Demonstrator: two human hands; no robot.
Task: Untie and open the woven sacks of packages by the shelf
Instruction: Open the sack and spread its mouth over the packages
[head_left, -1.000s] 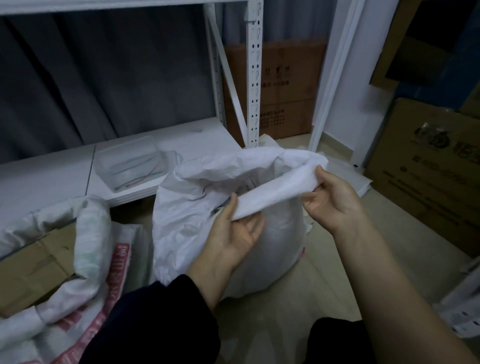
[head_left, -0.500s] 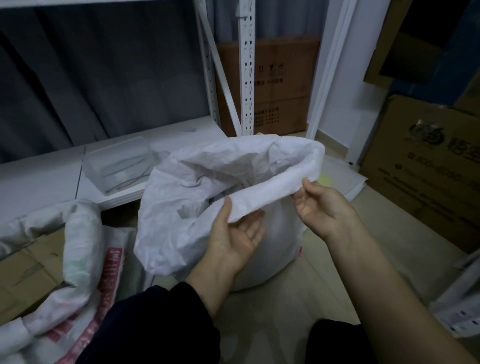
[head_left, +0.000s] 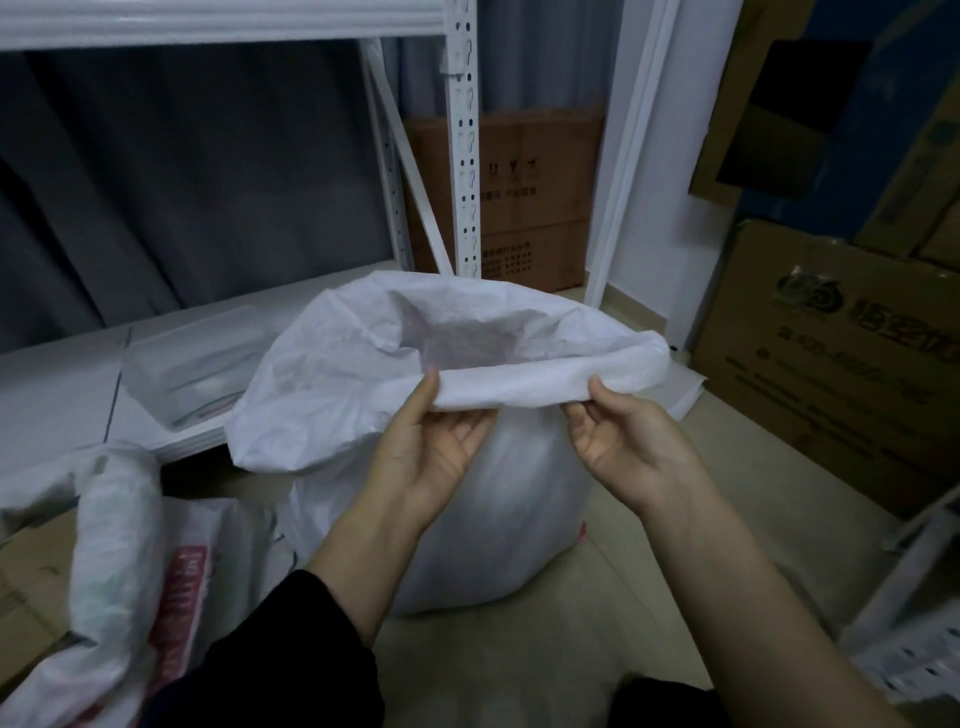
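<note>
The white woven sack stands on the floor just in front of the white metal shelf, its mouth open and its near rim rolled outward into a thick fold. Both hands hold that fold from below: the left hand pinches it with the thumb on top and the fingers under the cloth, and the right hand pinches it the same way a little further along the rim. What lies inside the sack cannot be told.

Two sacks show in all. The second sack, white with red print, lies slumped on the floor at the left, beside a flattened piece of cardboard. One clear plastic box sits on the low shelf board behind the open sack. Several brown cartons stand around: one carton behind the shelf post, and a printed carton at the right under others. Dark grey curtains hang behind the shelf.

Compared with half a second ago, the sack's mouth gapes wider, the folded rim is pulled out straighter between the hands, and the right hand has moved further from the left.
</note>
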